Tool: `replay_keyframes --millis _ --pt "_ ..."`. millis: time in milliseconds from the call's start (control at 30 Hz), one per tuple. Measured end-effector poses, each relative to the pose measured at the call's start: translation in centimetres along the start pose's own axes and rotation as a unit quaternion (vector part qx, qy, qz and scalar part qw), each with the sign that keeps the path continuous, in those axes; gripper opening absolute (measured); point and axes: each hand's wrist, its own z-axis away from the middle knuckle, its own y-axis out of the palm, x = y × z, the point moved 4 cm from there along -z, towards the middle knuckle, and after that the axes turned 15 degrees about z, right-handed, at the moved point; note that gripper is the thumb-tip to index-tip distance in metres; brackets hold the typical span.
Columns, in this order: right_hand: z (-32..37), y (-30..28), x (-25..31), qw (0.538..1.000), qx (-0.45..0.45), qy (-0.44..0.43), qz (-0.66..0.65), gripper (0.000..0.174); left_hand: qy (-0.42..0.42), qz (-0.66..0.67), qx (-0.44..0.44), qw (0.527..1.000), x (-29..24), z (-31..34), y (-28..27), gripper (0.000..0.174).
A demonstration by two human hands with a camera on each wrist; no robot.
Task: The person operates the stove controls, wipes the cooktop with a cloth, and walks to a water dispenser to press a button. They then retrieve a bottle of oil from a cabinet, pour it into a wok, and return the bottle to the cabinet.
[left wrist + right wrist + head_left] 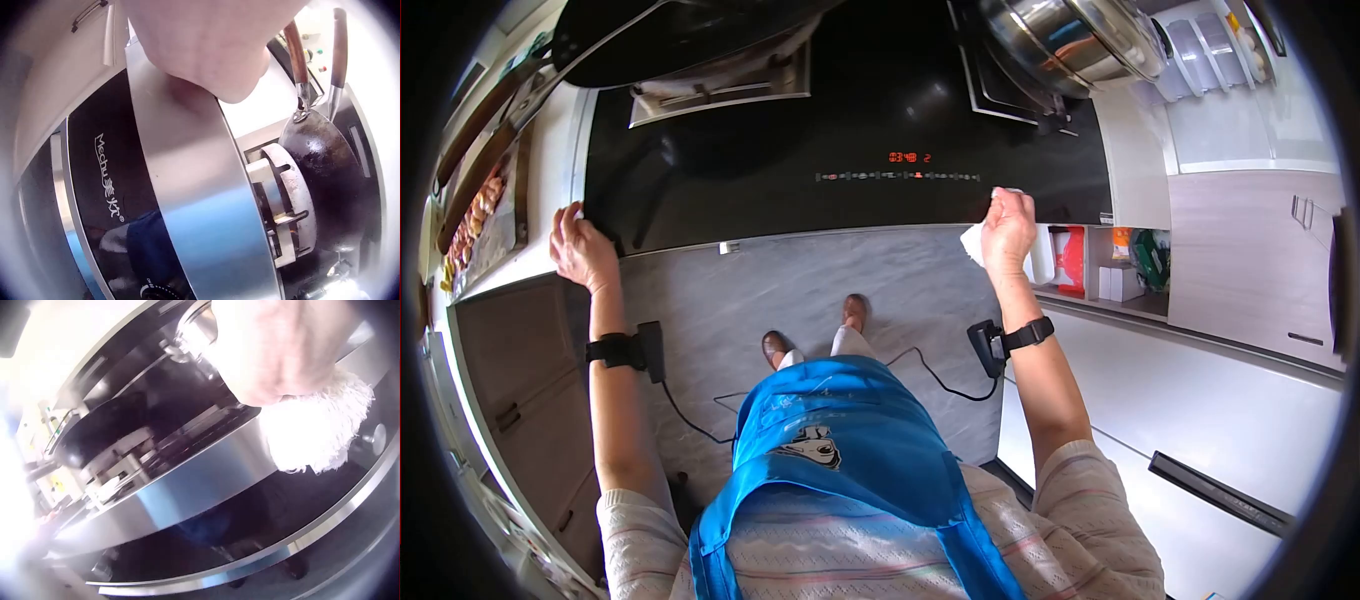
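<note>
Hob (850, 130) of black glass above grey floor (800, 290); right hand (1008, 232) clutches cloth (972, 244), left hand (580, 250) rests on its corner.

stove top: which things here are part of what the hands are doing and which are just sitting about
In hand: stove, with the left hand resting on its left corner; white cloth, gripped by the right hand at the front edge.
Just sitting about: black wok, steel pot, red container beside the stove.
</note>
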Motion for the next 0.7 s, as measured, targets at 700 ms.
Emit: replay_keyframes --millis 700 --pt "3.5 -0.1 24.2 0.994 0.038 -0.089 -0.056 0.006 0.000 0.207 0.014 0.978 -1.1 0.8 -1.1 0.025"
